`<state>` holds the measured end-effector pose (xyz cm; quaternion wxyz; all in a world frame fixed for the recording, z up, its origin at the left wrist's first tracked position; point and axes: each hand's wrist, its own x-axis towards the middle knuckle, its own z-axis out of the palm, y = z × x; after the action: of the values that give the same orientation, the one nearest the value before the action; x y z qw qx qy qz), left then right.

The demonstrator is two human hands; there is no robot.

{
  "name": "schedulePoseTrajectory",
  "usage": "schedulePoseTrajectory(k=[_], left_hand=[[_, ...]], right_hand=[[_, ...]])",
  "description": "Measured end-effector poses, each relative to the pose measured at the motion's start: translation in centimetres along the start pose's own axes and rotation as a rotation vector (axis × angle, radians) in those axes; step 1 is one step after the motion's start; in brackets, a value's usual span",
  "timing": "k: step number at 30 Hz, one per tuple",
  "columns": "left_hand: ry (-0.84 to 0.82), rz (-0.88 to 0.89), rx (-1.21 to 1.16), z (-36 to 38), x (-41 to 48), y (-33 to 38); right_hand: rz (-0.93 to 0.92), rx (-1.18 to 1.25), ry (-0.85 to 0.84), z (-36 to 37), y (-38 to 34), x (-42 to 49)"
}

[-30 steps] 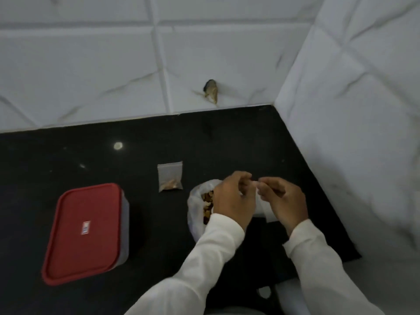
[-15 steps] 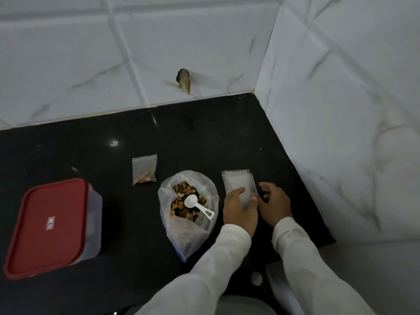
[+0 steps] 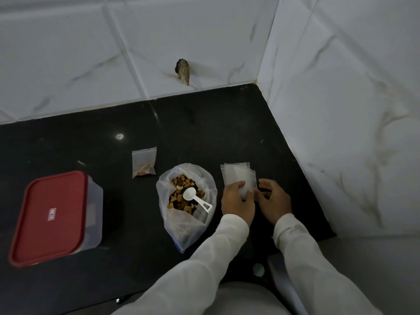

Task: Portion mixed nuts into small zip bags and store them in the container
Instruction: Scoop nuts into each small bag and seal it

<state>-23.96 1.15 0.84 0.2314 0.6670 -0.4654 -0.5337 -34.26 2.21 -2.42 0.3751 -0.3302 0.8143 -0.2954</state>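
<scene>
At centre right, the left hand (image 3: 237, 201) pinches the stack of empty bags (image 3: 238, 175) while the right hand (image 3: 275, 200) rests loose-fingered at its edge, apparently separating one bag, which next needs opening for the scoop (image 3: 197, 198) in the nut bag (image 3: 185, 220) alongside.

1. The counter (image 3: 204, 123) is black, smooth and shiny.
2. The wall tiles (image 3: 68, 53) look like glossy white marble.
3. The container (image 3: 94, 212) is cloudy plastic with a red plastic lid (image 3: 48, 218).
4. The nut bag (image 3: 181, 226) is thin clear plastic.
5. The scoop (image 3: 196, 198) is white plastic.
</scene>
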Motion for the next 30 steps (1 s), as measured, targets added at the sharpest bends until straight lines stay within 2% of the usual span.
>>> schedulePoseTrajectory(k=[2,5,7,9,15,24,27,28,30], left_hand=[[0.030,0.097,-0.005,-0.5,-0.5,0.4],[0.053,0.259,0.015,-2.4,-1.4,1.2],[0.040,0.316,-0.030,-4.4,-1.8,1.4],[0.026,0.325,-0.078,-6.9,-2.2,1.3],[0.134,0.280,-0.110,-14.9,-2.3,-1.1],[0.206,0.256,-0.111,-22.8,-1.7,-4.5],[0.210,0.246,-0.088,-24.3,-1.3,-5.4],[0.225,0.260,-0.030,-24.7,-1.2,-5.7],[0.349,0.342,0.265,-25.2,-1.4,-6.3]], right_hand=[[-0.007,0.066,0.080,-0.5,-0.1,-0.4],[0.064,0.358,0.127,-1.7,-1.3,-1.4],[0.111,0.556,0.062,-2.5,-3.1,-2.3],[0.099,0.644,-0.044,-2.9,-5.1,-3.3],[-0.066,0.459,-0.226,0.0,-9.2,-7.5],[-0.145,0.328,-0.353,7.3,-11.7,-11.7],[-0.114,0.319,-0.427,8.4,-12.4,-12.4],[-0.118,0.307,-0.432,8.7,-12.4,-12.6],[-0.217,0.221,-0.369,9.4,-12.5,-13.0]])
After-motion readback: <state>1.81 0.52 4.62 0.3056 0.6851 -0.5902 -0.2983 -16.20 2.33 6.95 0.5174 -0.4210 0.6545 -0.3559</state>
